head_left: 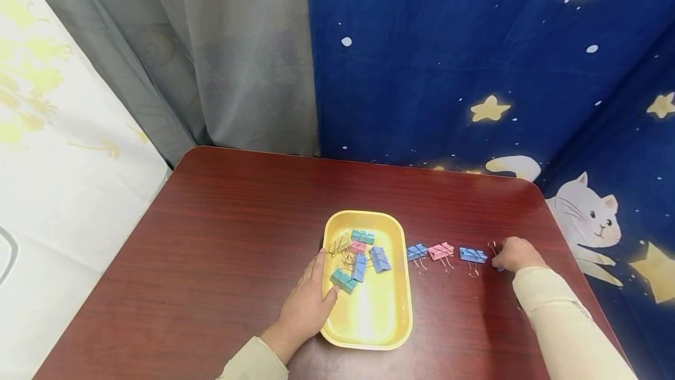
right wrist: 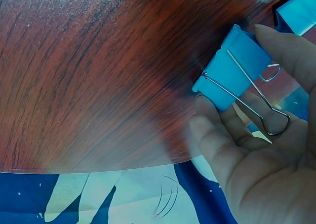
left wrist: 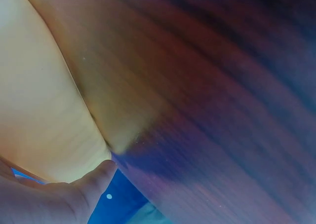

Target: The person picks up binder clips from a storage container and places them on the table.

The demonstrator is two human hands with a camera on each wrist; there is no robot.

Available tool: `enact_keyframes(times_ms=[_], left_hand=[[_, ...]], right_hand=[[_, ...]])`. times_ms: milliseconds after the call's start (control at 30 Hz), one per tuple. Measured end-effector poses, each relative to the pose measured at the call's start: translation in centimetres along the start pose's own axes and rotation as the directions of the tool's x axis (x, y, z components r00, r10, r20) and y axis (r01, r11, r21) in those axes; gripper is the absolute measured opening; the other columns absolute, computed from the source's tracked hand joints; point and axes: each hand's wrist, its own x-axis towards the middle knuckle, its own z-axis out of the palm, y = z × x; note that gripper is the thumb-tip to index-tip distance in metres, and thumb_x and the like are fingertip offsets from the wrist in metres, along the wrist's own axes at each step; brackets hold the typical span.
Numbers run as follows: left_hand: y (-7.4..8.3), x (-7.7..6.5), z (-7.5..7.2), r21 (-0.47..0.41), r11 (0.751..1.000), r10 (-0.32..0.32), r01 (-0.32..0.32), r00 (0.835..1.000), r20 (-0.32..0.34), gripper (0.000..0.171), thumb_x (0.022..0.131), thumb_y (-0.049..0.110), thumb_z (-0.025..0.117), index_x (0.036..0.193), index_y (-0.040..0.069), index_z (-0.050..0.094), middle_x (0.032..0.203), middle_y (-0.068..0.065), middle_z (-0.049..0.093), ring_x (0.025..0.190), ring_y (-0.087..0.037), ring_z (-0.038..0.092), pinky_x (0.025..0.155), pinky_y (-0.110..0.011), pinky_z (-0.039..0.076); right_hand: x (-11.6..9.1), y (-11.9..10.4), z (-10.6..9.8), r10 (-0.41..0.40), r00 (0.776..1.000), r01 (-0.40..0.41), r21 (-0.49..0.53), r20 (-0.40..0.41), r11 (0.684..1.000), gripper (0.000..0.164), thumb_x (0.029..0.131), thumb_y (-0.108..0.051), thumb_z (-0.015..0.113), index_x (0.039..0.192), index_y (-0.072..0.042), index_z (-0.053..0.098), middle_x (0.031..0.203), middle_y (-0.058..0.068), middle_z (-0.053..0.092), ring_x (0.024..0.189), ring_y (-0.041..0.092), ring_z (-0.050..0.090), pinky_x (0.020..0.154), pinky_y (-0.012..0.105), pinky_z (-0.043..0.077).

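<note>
My right hand pinches a blue binder clip between thumb and fingers, low over the table at the right end of a row. Its wire handles point toward the palm in the right wrist view. Left of it in the head view lie a blue binder clip, a pink one and another blue one. My left hand holds the left side of a yellow tray, thumb over the rim and fingers along the wall. Several binder clips in blue, teal, pink and yellow lie inside the tray.
The reddish-brown wooden table has rounded far corners. Behind it hang a grey curtain and a blue curtain with stars and a cat. A white curtain hangs on the left.
</note>
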Motion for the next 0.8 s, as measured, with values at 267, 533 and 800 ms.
enact_keyframes(times_ms=[267,533,800], left_hand=[[0.02,0.07,-0.08,-0.001,1.000,-0.013,0.013,1.000,0.016,0.076,0.093,0.026,0.059,0.153,0.004,0.018,0.151,-0.025,0.033,0.136,-0.040,0.037,0.104,-0.056,0.037],[0.09,0.09,-0.13,-0.005,1.000,-0.016,0.016,1.000,0.019,0.076,0.092,0.026,0.058,0.153,0.004,0.018,0.151,-0.024,0.033,0.136,-0.040,0.037,0.104,-0.055,0.037],[0.03,0.13,-0.12,-0.005,1.000,-0.016,0.016,1.000,0.015,0.076,0.092,0.025,0.058,0.153,0.005,0.019,0.150,-0.023,0.034,0.135,-0.039,0.039,0.103,-0.055,0.039]], right_hand=[[0.47,-0.15,-0.13,0.007,1.000,-0.007,-0.008,0.012,1.000,0.032,0.070,-0.008,0.073,0.093,0.012,0.063,0.080,0.021,0.062,0.071,0.032,0.054,0.071,0.050,0.050],[0.75,-0.13,0.02,0.011,1.000,-0.011,-0.013,0.016,1.000,0.043,0.069,-0.008,0.073,0.101,0.015,0.058,0.084,0.024,0.062,0.074,0.034,0.054,0.073,0.052,0.049],[0.93,-0.44,-0.14,0.032,0.999,-0.031,-0.019,0.011,0.999,0.059,0.068,-0.008,0.072,0.109,0.022,0.044,0.093,0.036,0.058,0.082,0.043,0.056,0.081,0.058,0.048]])
